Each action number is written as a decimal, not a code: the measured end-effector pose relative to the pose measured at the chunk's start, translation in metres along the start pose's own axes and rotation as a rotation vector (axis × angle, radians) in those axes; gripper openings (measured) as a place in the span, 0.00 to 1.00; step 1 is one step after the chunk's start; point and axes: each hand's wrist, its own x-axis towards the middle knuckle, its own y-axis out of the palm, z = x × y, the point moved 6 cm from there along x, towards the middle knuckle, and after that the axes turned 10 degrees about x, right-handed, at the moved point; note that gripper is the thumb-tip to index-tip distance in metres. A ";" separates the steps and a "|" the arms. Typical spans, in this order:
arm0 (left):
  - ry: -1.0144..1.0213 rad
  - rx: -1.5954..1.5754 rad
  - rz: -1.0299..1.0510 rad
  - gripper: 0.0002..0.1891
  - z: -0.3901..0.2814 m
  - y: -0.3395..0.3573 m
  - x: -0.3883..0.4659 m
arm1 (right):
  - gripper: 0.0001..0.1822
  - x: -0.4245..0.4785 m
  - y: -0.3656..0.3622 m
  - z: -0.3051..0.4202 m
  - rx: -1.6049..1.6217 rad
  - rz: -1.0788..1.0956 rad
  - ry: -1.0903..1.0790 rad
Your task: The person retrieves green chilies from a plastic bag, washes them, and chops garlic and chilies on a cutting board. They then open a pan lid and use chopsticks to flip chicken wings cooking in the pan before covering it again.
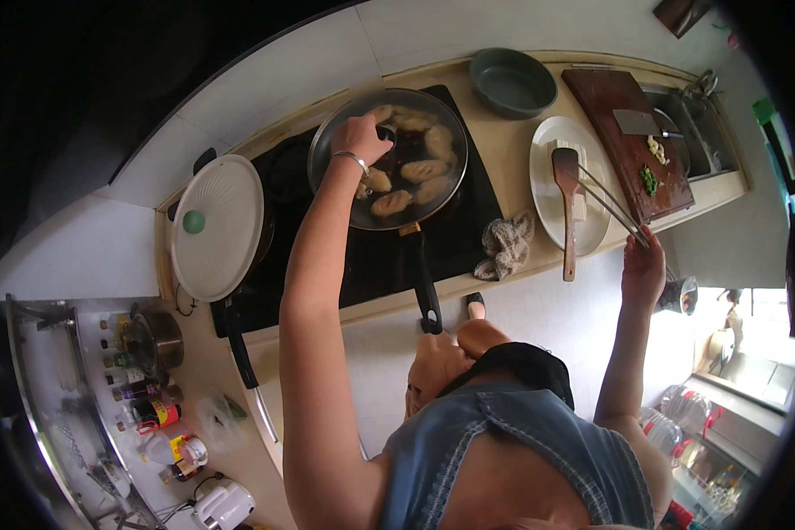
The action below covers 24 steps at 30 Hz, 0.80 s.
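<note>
My left hand [361,140] grips the black knob [386,136] of a clear glass lid [407,199] over a frying pan. Through the glass, several browned chicken wings [424,171] show in dark liquid. The pan's black handle [427,291] points toward me. My right hand [641,268] holds a pair of metal chopsticks [613,211], their tips over an oval white plate [548,218]. White tofu blocks [580,209] lie on this plate. A wooden spatula [568,205] rests across it, its handle projecting over the counter's front edge.
A second pan with a white lid [222,228] stands left on the black cooktop [364,265]. A crumpled cloth [505,245] lies beside the cooktop. Farther right are a dark bowl [513,83], a cutting board [609,126] bearing a cleaver [638,123], and a sink [709,139].
</note>
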 end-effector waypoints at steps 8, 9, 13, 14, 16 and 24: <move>-0.095 -0.007 -0.033 0.20 -0.005 -0.005 0.005 | 0.15 0.021 0.014 -0.022 -0.055 -0.026 0.032; -0.104 -0.027 -0.058 0.20 -0.004 -0.008 0.005 | 0.14 0.023 0.020 -0.021 -0.087 -0.018 0.011; -0.153 -0.131 -0.154 0.19 0.006 -0.027 -0.005 | 0.12 0.034 0.036 -0.026 -0.220 0.045 -0.019; -0.176 -0.219 -0.177 0.18 0.013 -0.035 -0.008 | 0.12 0.035 0.045 -0.030 -0.251 0.077 -0.005; -0.208 -0.433 -0.197 0.17 0.034 -0.040 -0.010 | 0.11 0.036 0.056 -0.038 -0.365 0.158 -0.047; -0.347 -1.079 -0.281 0.12 0.081 -0.070 -0.059 | 0.08 0.009 0.161 -0.100 -0.847 1.082 -0.478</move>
